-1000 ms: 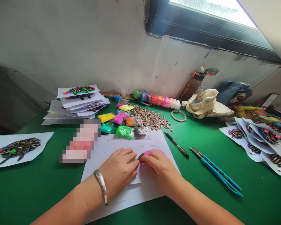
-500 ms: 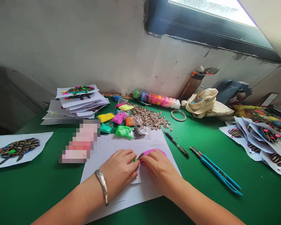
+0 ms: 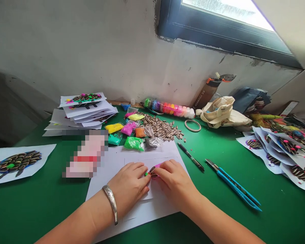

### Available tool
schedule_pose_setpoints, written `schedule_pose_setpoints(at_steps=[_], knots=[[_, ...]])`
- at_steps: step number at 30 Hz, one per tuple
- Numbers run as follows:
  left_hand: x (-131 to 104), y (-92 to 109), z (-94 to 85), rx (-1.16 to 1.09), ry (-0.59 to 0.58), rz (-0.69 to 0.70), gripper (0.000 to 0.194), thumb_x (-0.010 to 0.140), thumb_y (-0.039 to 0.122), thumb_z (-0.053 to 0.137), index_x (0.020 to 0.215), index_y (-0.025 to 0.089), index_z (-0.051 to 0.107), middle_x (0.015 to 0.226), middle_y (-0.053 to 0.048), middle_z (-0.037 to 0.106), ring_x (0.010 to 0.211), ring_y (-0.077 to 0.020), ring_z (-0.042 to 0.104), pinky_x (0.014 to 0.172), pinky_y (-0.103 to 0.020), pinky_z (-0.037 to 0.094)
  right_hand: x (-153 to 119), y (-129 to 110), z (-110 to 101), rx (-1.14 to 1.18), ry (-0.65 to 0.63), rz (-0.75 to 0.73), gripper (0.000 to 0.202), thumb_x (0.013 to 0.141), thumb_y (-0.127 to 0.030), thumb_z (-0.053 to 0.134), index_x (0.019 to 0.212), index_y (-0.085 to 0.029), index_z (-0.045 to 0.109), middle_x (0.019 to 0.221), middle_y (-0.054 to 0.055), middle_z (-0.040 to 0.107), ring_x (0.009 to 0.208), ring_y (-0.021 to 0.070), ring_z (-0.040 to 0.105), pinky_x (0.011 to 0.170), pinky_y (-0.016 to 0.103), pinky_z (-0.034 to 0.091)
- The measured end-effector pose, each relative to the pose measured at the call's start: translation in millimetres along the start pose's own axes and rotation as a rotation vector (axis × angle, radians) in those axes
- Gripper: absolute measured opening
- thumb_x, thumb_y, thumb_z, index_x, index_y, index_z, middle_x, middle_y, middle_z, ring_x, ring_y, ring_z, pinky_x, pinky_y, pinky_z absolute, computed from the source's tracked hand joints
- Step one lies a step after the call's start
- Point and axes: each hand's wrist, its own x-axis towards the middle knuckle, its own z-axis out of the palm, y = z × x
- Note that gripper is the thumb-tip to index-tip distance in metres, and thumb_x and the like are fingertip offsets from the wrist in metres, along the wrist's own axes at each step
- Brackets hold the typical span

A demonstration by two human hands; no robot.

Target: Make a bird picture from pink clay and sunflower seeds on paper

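Note:
My left hand (image 3: 129,179), a silver bangle on its wrist, lies on the small white paper card (image 3: 148,194) with its fingers resting flat and the thumb a little apart. Its index fingertip touches a tiny orange piece beside a green clay ball (image 3: 146,174). Close by on the right, my right hand (image 3: 175,179) is closed, thumb and index finger at a striped sunflower seed (image 3: 153,169) on pink clay (image 3: 158,165). Most of the clay is hidden under this hand. Larger white sheets (image 3: 101,188) lie beneath the card.
Several clay packets (image 3: 134,143) and a heap of sunflower seeds (image 3: 162,126) lie beyond the sheets. A black pen (image 3: 190,156) and a blue utility knife (image 3: 235,184) are to the right. Finished seed pictures (image 3: 82,98) are stacked back left, others (image 3: 287,145) far right.
My right hand has shifted slightly over the pink clay, covering more of it, with its fingers more bent. My left hand stays in place. The view has moved a little.

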Motion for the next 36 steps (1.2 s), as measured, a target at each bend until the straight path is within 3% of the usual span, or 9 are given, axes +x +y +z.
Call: schedule_pose_setpoints(at_steps=[6, 22, 28, 32, 36], knots=[[-1, -1, 0.9, 0.005, -0.028, 0.001, 0.015, 0.082, 0.015, 0.062, 0.097, 0.016, 0.066, 0.101, -0.01, 0.064, 0.101, -0.0299, 0.058, 0.086, -0.049, 0.051, 0, 5, -3, -0.027, -0.017, 0.037, 0.019, 0.087, -0.013, 0.056, 0.069, -0.018, 0.061, 0.073, 0.003, 0.058, 0.07, 0.0155, 0.046, 0.067, 0.028, 0.038], [0, 2, 0.7, 0.024, -0.035, -0.018, 0.015, 0.081, 0.015, 0.062, 0.096, 0.017, 0.066, 0.102, -0.01, 0.065, 0.1, -0.0286, 0.058, 0.086, -0.047, 0.052, -2, 6, 7, -0.037, -0.037, 0.033, 0.015, 0.084, -0.011, 0.06, 0.07, -0.017, 0.062, 0.072, 0.003, 0.059, 0.071, 0.0155, 0.046, 0.066, 0.027, 0.036], [-5, -5, 10.3, -0.035, -0.024, -0.019, 0.02, 0.079, 0.013, 0.063, 0.098, 0.019, 0.063, 0.106, -0.008, 0.064, 0.109, -0.0299, 0.055, 0.093, -0.05, 0.048, 3, 15, -9, 0.022, 0.016, 0.111, 0.018, 0.086, -0.014, 0.058, 0.069, -0.018, 0.065, 0.071, 0.002, 0.058, 0.07, 0.0148, 0.049, 0.067, 0.027, 0.036], [-6, -6, 8.3, -0.055, -0.046, -0.021, 0.032, 0.08, 0.012, 0.061, 0.112, 0.018, 0.06, 0.111, -0.008, 0.065, 0.11, -0.0298, 0.056, 0.094, -0.051, 0.048, 5, 30, -22, 0.027, 0.1, 0.193, 0.02, 0.088, -0.013, 0.053, 0.077, -0.018, 0.068, 0.075, 0.004, 0.06, 0.074, 0.0161, 0.052, 0.07, 0.027, 0.038], [-3, -4, 4.9, 0.005, -0.043, -0.02, 0.032, 0.079, 0.012, 0.062, 0.111, 0.015, 0.062, 0.113, -0.011, 0.066, 0.11, -0.0316, 0.057, 0.093, -0.052, 0.049, 18, 51, -30, -0.025, 0.079, 0.244, 0.019, 0.088, -0.013, 0.053, 0.08, -0.019, 0.07, 0.078, 0.004, 0.062, 0.077, 0.0164, 0.054, 0.072, 0.026, 0.039]])
